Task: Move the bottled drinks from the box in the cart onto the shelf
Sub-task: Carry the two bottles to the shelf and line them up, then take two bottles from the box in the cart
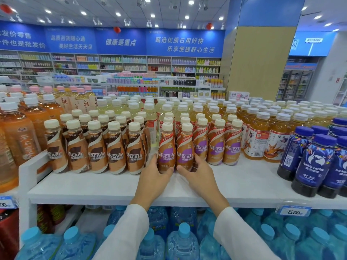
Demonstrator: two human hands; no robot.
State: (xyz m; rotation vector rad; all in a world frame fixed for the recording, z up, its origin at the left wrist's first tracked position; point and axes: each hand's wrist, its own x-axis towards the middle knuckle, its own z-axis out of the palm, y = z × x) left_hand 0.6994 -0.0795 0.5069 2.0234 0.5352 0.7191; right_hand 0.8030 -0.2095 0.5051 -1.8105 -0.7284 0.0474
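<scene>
Two purple-label Nescafe bottles stand side by side upright on the white shelf [105, 186], in front of more of the same kind. My left hand [154, 177] grips the base of the left bottle [166, 147], fingers on its left side and thumb across the front. My right hand [197, 172] grips the base of the right bottle [185, 147], thumb in front and fingers round its right side. Both bottles rest on the shelf surface. The cart and box are out of view.
Brown-label Nescafe bottles [95, 145] fill the shelf to the left, orange tea bottles [257, 137] and dark blue Luckin coffee bottles [315, 162] to the right. Large blue water jugs [182, 243] sit on the shelf below. A price tag [294, 212] hangs on the shelf edge.
</scene>
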